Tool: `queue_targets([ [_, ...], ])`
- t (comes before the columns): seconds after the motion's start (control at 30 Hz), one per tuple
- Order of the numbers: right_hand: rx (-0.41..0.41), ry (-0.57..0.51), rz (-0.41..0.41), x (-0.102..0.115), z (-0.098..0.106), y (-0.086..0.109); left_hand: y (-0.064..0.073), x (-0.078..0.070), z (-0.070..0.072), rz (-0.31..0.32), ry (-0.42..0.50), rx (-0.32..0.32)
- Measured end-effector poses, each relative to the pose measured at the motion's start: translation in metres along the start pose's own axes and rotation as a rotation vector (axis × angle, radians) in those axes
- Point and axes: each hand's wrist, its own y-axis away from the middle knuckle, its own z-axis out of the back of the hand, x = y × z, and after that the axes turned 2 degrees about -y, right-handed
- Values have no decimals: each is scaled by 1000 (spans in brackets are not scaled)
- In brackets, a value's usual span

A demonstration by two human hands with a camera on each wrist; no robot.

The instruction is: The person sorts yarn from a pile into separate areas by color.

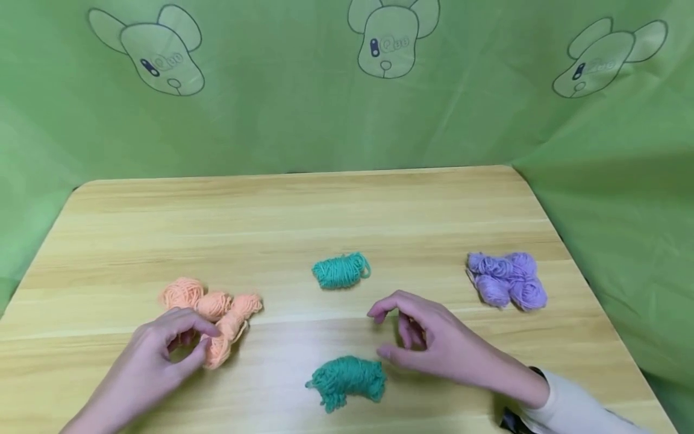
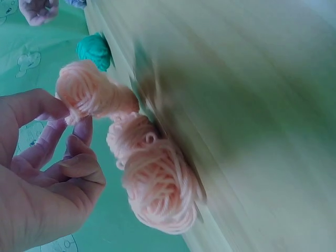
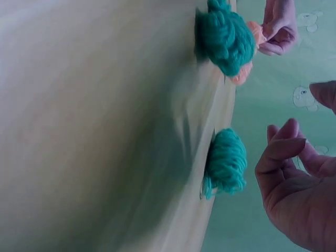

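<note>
My left hand (image 1: 168, 340) pinches the near end of a long peach yarn skein (image 1: 230, 331) between thumb and index finger. Against that skein lie two more peach bundles, a round yarn ball (image 1: 183, 293) and a smaller yarn ball (image 1: 214, 305). Over the table, my right hand (image 1: 428, 337) hovers with loosely bent fingers and thumb apart, holding nothing. Just left of its thumb is a dark green yarn skein (image 1: 349, 380). Farther back sits a teal yarn skein (image 1: 341, 270), also seen as a wound teal bundle (image 3: 226, 160) in the right wrist view.
Several purple yarn balls (image 1: 506, 280) are bunched at the right of the wooden table (image 1: 282, 223). Green cloth (image 1: 293, 114) with printed animal heads stands behind the back edge and along both sides.
</note>
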Motion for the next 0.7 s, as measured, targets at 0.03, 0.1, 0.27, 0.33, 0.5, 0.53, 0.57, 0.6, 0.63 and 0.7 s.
queue_targets([
  [0.03, 18, -12, 8, 0, -2, 1, 1, 1, 1, 1, -3, 1],
  [0.1, 50, -28, 27, 0, -7, 2, 3, 3, 2, 13, -7, 0],
  [0.27, 118, -29, 48, 0, -20, 2, 12, 8, 6, 83, -35, -23],
  [0.33, 138, -15, 48, 0, -23, 1, 14, 10, 7, 101, -44, -39],
  [0.5, 166, 16, 57, -2, -31, 1, 16, 15, 7, 99, -57, -75],
  [0.53, 168, 24, 60, -2, -32, 1, 17, 15, 7, 99, -64, -80],
  [0.57, 171, 34, 64, -3, -34, 1, 17, 16, 7, 97, -71, -85],
  [0.6, 172, 44, 67, -4, -35, 1, 18, 17, 7, 96, -79, -89],
  [0.63, 173, 57, 75, -4, -37, 1, 18, 18, 7, 96, -85, -92],
  [0.7, 172, 78, 89, -5, -39, 1, 19, 19, 7, 95, -102, -95],
])
